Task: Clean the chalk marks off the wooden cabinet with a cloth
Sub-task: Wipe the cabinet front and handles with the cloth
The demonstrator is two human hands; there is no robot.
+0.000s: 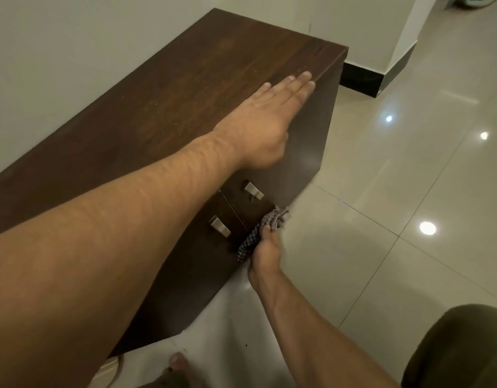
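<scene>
In the head view, a low wooden cabinet (185, 88) of dark brown is seen against a pale wall (73, 51), standing on a glossy tiled floor (409, 177). The left hand (272, 107) is laid flat on the cabinet's top near its front edge, fingers straight and together, nothing held. The right hand (265, 257) is lowered to the bottom of the cabinet's front, its fingers curled round a bunched checked cloth (278, 217), which is pressed against the door panel just below the two metal handles (253, 191). The two hands are kept well apart.

No clear chalk marks can be made out. Only faint pale specks are seen on the top, and the front near the cloth is blurred.

The cloth is judged to be light, soft and limp. It is best gathered into a wad in the palm, as it is held now, so that a firm pad is offered to the wood and no loose tail is dragged on the floor. The cabinet is judged heavy and rigid, with a smooth, fairly slippery finish. It need not be lifted, and can simply be steadied from above by the flat palm while pressure is applied lower down. The handles are likely to snag the fabric and should be wiped around.
</scene>
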